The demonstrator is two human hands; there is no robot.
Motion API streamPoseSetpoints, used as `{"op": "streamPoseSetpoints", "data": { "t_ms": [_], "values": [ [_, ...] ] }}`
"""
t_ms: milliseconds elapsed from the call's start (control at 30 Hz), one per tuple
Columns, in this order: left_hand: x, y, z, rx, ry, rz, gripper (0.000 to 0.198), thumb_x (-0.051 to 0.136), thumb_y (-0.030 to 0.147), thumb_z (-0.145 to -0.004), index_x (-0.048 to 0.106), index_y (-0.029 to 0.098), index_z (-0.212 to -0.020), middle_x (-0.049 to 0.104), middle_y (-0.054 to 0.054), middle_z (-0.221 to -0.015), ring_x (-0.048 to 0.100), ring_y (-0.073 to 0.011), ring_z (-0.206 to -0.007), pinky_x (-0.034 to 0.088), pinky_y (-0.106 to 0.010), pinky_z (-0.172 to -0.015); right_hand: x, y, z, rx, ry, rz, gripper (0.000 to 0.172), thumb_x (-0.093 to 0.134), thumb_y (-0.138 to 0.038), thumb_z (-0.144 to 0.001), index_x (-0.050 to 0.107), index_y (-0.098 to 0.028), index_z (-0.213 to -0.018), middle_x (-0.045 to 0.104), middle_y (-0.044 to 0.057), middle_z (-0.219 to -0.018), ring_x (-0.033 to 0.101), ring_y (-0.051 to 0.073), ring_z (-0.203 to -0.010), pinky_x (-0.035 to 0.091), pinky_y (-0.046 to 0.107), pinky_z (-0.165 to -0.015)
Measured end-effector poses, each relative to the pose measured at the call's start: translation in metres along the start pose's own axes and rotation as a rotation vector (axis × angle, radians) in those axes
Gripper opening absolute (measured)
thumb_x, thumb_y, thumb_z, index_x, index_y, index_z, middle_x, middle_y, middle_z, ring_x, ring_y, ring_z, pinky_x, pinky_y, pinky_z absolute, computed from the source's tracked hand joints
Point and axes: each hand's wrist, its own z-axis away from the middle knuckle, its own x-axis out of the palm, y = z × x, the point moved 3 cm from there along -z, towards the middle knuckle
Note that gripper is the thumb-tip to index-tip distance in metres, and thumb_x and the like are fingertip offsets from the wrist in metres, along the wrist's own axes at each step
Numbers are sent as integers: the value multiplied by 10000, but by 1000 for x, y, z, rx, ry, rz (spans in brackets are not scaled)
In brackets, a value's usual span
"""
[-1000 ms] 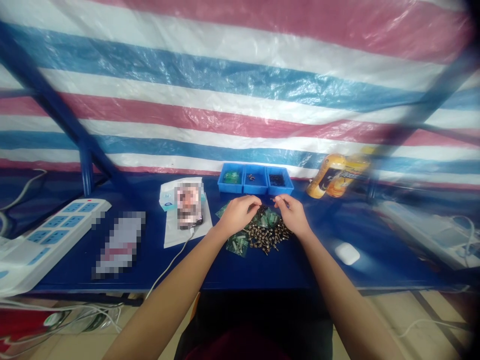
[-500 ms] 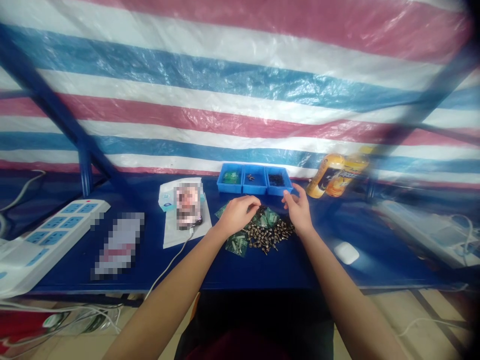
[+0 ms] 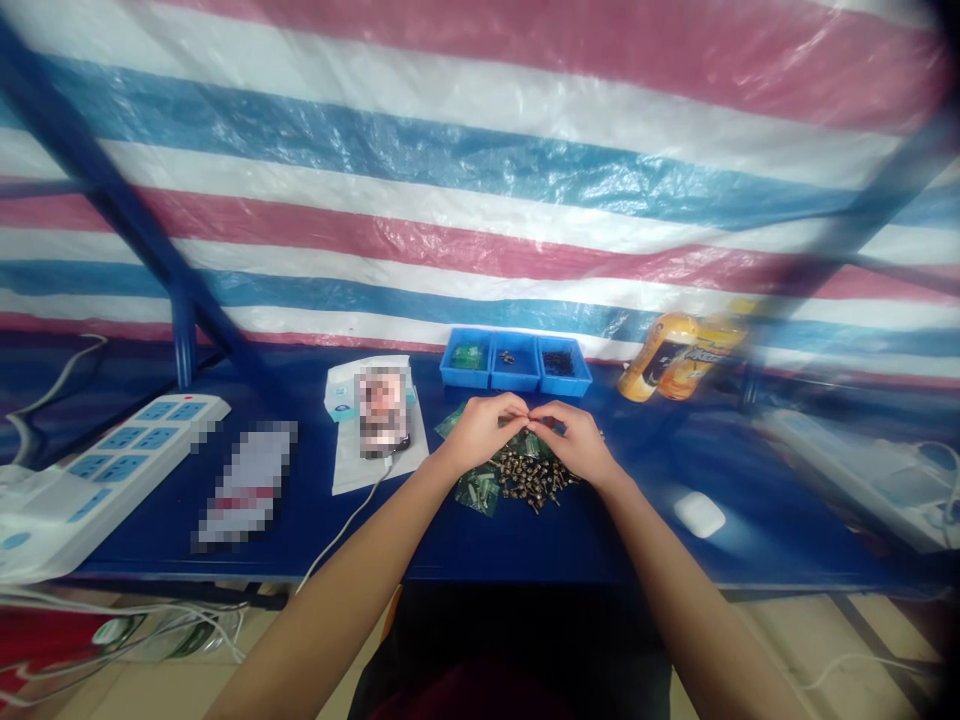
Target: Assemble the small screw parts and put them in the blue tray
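My left hand and my right hand meet fingertip to fingertip over a pile of small brass-coloured metal parts. Both are pinched closed; whatever sits between the fingertips is too small to make out. Green-tinted plastic bags lie beside and partly under the pile, some hidden by my hands. Behind them stands a blue three-part bin. Its left section holds green bagged pieces, the middle a few small metal parts, the right many small black parts.
Two orange bottles stand at the back right. A white earbud case lies near my right forearm. On the left are a phone on a tissue pack, its cable, a blurred-out packet and a power strip.
My right hand has moved left and down from the bin's right section, and its fingertips now meet those of my left hand. The view has shifted slightly.
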Motion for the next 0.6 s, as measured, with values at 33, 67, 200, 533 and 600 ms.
{"op": "streamPoseSetpoints", "data": {
  "t_ms": [33, 67, 200, 533, 600],
  "values": [
    [0, 0, 0, 2, 6, 11, 91, 626, 262, -897, 680, 203, -940, 759, -25, -953, 727, -170, -880, 580, -280, -821, -1, 0, 0, -2, 8, -2, 181, 618, -374, -924, 728, -243, -981, 734, 50, -967, 670, 201, -859, 518, 324, -765],
    [0, 0, 0, 2, 12, 20, 93, 632, 270, -895, 680, 204, -941, 759, -26, -950, 729, -171, -877, 583, -279, -815, -1, -1, 0, -6, 12, -5, 185, 615, -380, -926, 727, -241, -976, 734, 54, -967, 671, 205, -860, 519, 330, -775],
    [0, 0, 0, -11, 61, 22, 123, 651, 308, -891, 681, 205, -950, 759, -28, -946, 728, -174, -866, 580, -275, -790, -3, -4, 0, 13, 12, -18, 206, 599, -406, -930, 703, -229, -943, 719, 49, -924, 645, 196, -816, 499, 321, -763],
    [-6, 9, 1, -8, 76, -188, 209, 547, 364, -951, 694, 217, -930, 743, -4, -857, 672, -148, -729, 497, -256, -683, -7, 12, 0, 314, 172, -206, 399, 539, -534, -922, 501, -209, -695, 429, -46, -589, 410, 116, -553, 354, 260, -551],
    [-6, 9, 0, -3, 64, -212, 207, 538, 348, -952, 693, 219, -908, 740, 0, -848, 665, -147, -720, 488, -256, -680, -9, 17, -1, 353, 318, -275, 327, 594, -535, -887, 578, -214, -949, 486, -47, -638, 436, 122, -546, 376, 263, -536]
  ]
}}
